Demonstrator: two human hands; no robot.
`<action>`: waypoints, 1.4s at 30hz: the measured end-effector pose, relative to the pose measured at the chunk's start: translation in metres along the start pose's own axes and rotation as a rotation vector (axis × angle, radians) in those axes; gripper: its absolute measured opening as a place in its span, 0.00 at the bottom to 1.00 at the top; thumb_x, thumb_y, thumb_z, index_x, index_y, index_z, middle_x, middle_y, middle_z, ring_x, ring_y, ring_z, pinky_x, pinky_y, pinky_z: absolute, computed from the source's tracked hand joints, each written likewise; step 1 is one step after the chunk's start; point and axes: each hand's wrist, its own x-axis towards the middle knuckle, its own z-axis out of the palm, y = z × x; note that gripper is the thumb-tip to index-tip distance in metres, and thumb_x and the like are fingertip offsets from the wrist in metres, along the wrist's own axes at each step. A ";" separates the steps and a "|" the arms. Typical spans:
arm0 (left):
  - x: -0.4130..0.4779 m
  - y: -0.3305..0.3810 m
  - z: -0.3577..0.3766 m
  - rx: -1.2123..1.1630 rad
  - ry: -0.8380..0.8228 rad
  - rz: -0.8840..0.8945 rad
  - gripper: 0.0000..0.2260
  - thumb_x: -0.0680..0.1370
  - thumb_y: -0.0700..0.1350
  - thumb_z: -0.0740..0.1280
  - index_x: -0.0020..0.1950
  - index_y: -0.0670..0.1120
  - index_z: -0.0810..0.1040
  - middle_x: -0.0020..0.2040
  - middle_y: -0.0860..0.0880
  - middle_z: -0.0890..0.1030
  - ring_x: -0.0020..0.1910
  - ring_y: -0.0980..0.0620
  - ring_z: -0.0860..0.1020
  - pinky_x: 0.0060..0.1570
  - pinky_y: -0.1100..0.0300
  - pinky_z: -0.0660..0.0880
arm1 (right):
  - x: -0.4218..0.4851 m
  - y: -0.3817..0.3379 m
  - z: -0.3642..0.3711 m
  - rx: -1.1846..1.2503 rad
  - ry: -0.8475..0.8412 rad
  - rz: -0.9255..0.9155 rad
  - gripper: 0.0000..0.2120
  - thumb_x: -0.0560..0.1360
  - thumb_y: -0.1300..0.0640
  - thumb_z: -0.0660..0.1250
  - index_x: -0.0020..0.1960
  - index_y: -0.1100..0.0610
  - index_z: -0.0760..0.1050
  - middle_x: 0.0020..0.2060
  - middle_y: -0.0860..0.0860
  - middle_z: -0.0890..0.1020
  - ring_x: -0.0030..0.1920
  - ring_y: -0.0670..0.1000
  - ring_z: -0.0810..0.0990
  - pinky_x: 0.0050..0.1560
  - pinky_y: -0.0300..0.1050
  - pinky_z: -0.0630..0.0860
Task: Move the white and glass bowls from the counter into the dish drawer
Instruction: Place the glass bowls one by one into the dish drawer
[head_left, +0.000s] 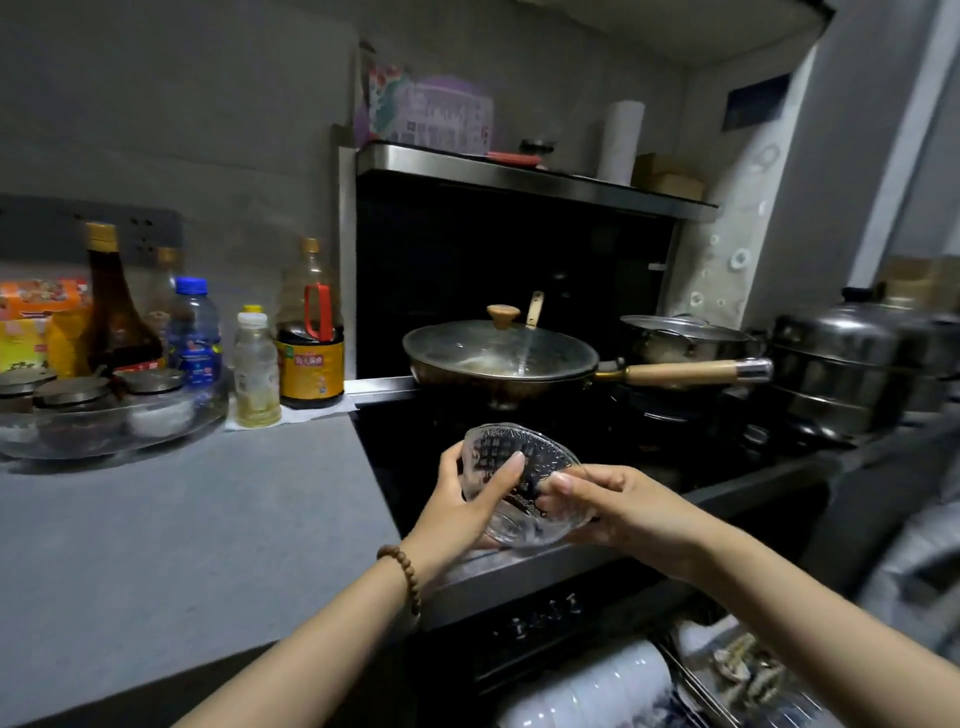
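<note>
Nearest, the open drawer (693, 683) holds stacked white bowls (597, 680). Above it, over the stove's (649, 431) front edge, both hands grip the tilted glass bowl (519, 462): the left hand (467, 512) curls round one side, the right hand (626, 514) round the other. Beyond stands a lidded pan (498, 358).

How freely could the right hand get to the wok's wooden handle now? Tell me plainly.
Probably not yet: the right hand grips the glass bowl with the left hand. The way to the wooden handle looks free, though.
</note>
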 end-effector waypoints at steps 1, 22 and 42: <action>0.002 -0.003 0.019 -0.024 -0.011 -0.007 0.40 0.59 0.67 0.68 0.67 0.55 0.61 0.52 0.61 0.76 0.44 0.71 0.78 0.37 0.73 0.76 | -0.011 0.004 -0.016 0.016 0.017 0.014 0.18 0.61 0.46 0.73 0.46 0.55 0.84 0.41 0.51 0.86 0.44 0.44 0.84 0.54 0.46 0.79; 0.018 -0.163 0.243 -0.022 -0.406 -0.472 0.41 0.64 0.69 0.64 0.72 0.53 0.57 0.63 0.48 0.75 0.47 0.51 0.83 0.40 0.55 0.82 | -0.098 0.148 -0.197 -0.052 0.179 0.329 0.10 0.69 0.56 0.73 0.50 0.55 0.83 0.50 0.56 0.86 0.44 0.48 0.85 0.47 0.38 0.81; 0.009 -0.334 0.216 1.118 -0.674 -0.192 0.38 0.72 0.72 0.46 0.76 0.56 0.42 0.78 0.52 0.41 0.75 0.49 0.35 0.68 0.47 0.28 | -0.017 0.280 -0.240 -0.184 0.344 1.009 0.07 0.76 0.58 0.67 0.45 0.63 0.75 0.37 0.55 0.79 0.32 0.49 0.78 0.22 0.37 0.75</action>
